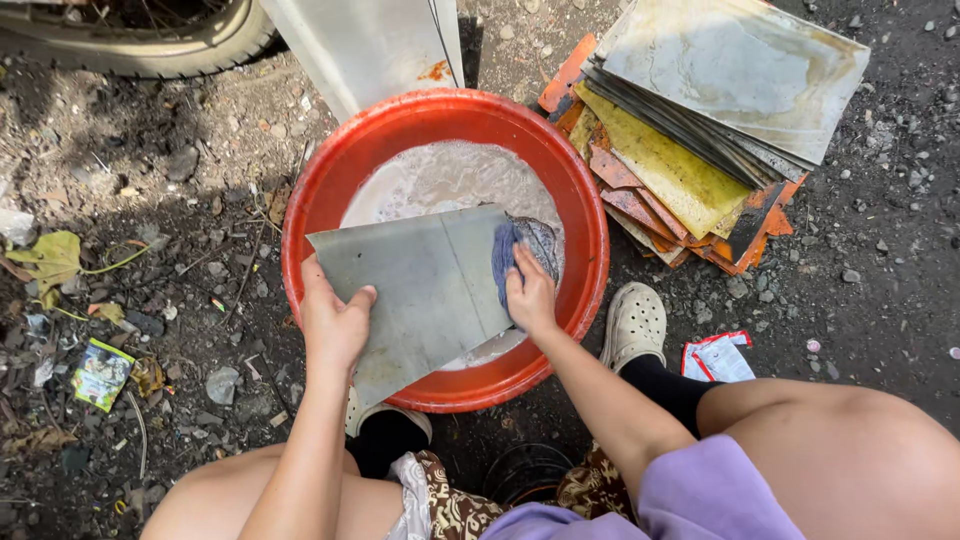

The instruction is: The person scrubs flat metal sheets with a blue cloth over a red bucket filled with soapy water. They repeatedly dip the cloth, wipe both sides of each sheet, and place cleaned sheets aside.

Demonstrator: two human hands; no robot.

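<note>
A grey metal sheet (pixel 425 285) lies tilted across a red plastic basin (pixel 580 200) filled with cloudy, soapy water (pixel 440 178). My left hand (pixel 332 320) grips the sheet's left edge, thumb on top. My right hand (pixel 530 295) presses a blue-grey cloth (pixel 520 245) against the sheet's right edge. Both hands are above the basin's near half.
A stack of rusty orange, yellow and grey metal sheets (pixel 700 130) lies on the dirt to the basin's right. Another pale sheet (pixel 360 45) leans behind the basin, next to a tyre (pixel 150 45). My knees and clog-shod feet (pixel 635 325) flank the basin. Litter and leaves lie at left.
</note>
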